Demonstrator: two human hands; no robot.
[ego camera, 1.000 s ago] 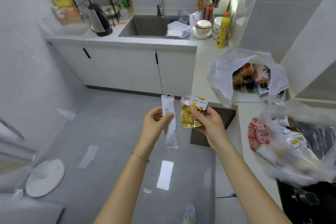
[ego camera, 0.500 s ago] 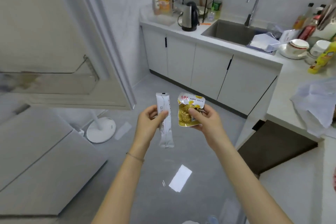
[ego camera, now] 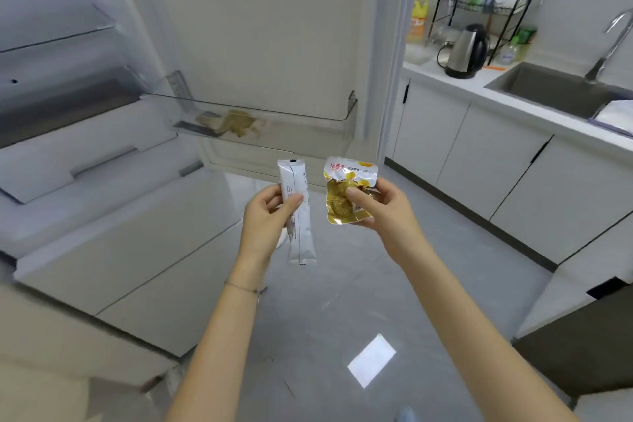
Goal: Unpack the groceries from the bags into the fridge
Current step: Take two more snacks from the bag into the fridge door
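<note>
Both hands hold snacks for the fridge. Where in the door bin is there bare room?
The door bin is bare on its right half, from the yellowish packets to its right end wall. Left-middle, around those packets, is crowded.

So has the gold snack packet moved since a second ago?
Yes. The gold snack packet, pinched in the right hand, has swung left: it was right of the kettle, now left of it, before the fridge door bin.
</note>
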